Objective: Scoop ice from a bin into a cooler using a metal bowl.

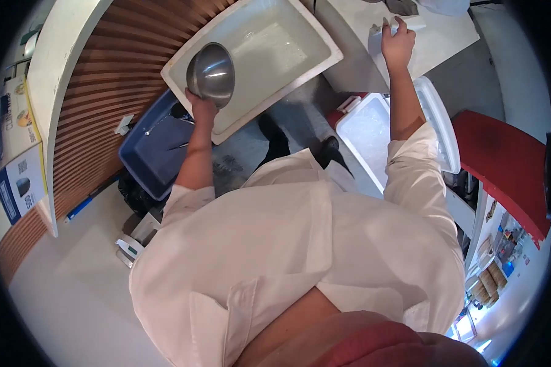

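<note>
My left hand (204, 108) grips the rim of a shiny stainless steel bowl (211, 69). The bowl is tilted on its side over the left part of a large white basin (298, 69), whose inside shows pale reflections. My right hand (398, 41) is stretched out over a white countertop (445, 41), to the right of the basin. Its fingertips are at a small white item (413, 22); whether they grip it or only touch it cannot be made out. Just beyond, at the top edge, lie a dark grey piece (402, 6) and a whitish, bag-like thing (445, 5).
Utensils lie in a blue plastic tub (154, 151) below the basin's left corner. Under my right arm stands an open white cooler (365, 128) with its lid (436, 124) raised. A red panel (500, 169) juts out at right. Printed boxes (20, 179) occupy the far-left ledge.
</note>
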Available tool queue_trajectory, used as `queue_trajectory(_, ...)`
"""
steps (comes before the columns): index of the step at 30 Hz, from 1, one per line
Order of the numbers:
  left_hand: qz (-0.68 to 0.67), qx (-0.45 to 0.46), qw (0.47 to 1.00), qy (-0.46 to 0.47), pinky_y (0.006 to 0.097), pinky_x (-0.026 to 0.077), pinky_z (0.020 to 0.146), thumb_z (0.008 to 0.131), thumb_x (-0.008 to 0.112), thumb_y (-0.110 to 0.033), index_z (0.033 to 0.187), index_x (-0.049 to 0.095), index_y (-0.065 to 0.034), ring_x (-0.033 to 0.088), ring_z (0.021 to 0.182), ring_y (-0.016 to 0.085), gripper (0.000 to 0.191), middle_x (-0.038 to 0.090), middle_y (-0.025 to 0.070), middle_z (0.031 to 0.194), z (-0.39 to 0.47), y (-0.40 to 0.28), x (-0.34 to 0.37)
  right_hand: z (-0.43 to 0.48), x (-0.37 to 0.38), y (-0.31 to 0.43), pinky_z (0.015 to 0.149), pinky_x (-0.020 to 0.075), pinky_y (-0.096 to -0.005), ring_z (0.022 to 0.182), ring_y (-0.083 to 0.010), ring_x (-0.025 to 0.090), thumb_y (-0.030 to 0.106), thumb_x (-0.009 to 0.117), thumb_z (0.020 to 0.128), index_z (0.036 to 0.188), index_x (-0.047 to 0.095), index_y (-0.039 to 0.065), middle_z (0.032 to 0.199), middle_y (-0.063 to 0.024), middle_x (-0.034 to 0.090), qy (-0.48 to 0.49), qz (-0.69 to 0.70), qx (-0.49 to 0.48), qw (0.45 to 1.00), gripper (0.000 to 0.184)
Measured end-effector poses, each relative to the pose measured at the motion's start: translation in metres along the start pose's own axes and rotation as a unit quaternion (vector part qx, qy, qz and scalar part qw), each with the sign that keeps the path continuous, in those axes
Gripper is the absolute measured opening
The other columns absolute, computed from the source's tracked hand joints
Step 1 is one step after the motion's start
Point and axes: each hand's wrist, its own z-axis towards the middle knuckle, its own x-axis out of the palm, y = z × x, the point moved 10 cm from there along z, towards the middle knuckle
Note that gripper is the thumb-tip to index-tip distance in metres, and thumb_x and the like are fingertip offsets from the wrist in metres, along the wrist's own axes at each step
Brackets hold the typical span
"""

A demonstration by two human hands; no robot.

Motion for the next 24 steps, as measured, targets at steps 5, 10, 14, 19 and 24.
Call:
queue_trajectory(5,0.267,0.120,0.943,-0.155,0.0520,0.050,0.107,0.094,0.076,-0.016,0.168,0.021,-0.0123,0.059,0.133,0.050,0.092,0.041,0.0356,0.157,0.050,0.004,0.013,-0.031,0.024,0.038,0.098,0.0549,-0.0526,0.116,-0.0427,0.064,0.037,0.077,0.093,0.134,0.070,0.013,0.125,-0.0216,0.064,0.031,0.045,-0.208,0.977,0.048)
queue_trajectory(10,0.287,0.001,0.926,-0.245,0.0556,0.053,0.113,0.093,0.077,-0.008,0.170,0.015,-0.0288,0.054,0.135,0.052,0.101,0.016,0.0320,0.170,0.071,0.035,0.037,-0.043,0.037,0.050,0.095,0.0571,-0.0488,0.113,-0.0389,0.065,0.033,0.083,0.088,0.128,0.073,0.013,0.125,-0.0189,0.065,0.059,0.021,-0.240,0.969,0.045)
queue_trajectory(14,0.254,0.020,0.927,-0.276,0.0552,0.050,0.115,0.095,0.078,-0.017,0.171,0.016,-0.0265,0.049,0.139,0.054,0.099,0.011,0.0324,0.171,0.084,0.036,0.067,-0.045,0.042,0.049,0.094,0.0577,-0.0478,0.113,-0.0360,0.066,0.033,0.084,0.088,0.124,0.075,0.015,0.130,-0.0175,0.064,0.060,-0.012,-0.258,0.964,0.042)
queue_trajectory(19,0.301,-0.023,0.884,-0.356,0.0533,0.047,0.114,0.095,0.079,-0.028,0.171,0.017,-0.0229,0.048,0.137,0.055,0.099,0.012,0.0358,0.169,0.141,0.072,0.072,-0.038,0.048,0.053,0.094,0.0576,-0.0465,0.111,-0.0323,0.067,0.033,0.085,0.087,0.123,0.076,0.016,0.135,-0.0128,0.064,0.073,-0.015,-0.268,0.961,0.040)
queue_trajectory(24,0.291,-0.045,0.887,-0.355,0.0543,0.048,0.111,0.093,0.082,-0.038,0.171,0.016,-0.0202,0.052,0.134,0.053,0.103,0.030,0.0366,0.162,0.157,0.114,0.100,-0.036,0.048,0.061,0.097,0.0544,-0.0495,0.114,-0.0384,0.064,0.025,0.081,0.084,0.120,0.073,0.010,0.131,-0.0175,0.064,0.106,-0.006,-0.241,0.965,0.040)
